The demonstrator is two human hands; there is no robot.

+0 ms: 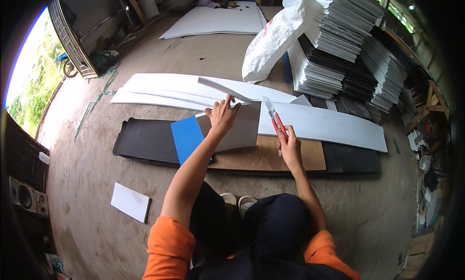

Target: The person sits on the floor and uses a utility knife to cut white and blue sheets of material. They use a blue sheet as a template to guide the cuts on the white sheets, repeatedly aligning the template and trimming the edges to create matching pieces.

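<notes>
Close in front of the squatting person, the right hand (289,147) is closed around a red utility knife (275,120), blade tip pointing away and resting at the edge of a long white sheet (334,126). The left hand (223,114) lies flat, fingers spread, pressing on a grey template board (242,130) and touching the lifted strip of white sheet above it; it grips nothing.

To cut well, it seems wise to keep that flat hand firmly down and clear of the blade's path, and to draw the knife in one steady pull along the board's straight edge (a shallow angle should help avoid tearing).

The white sheet is thin, smooth and flexible, lying across a brown backing board (271,159) over a black mat (145,142), with a blue panel (186,137) just beside the left forearm. Farther off lie more white sheets (160,91), a white sack (271,42) and tall stacks of panels (339,38).
</notes>
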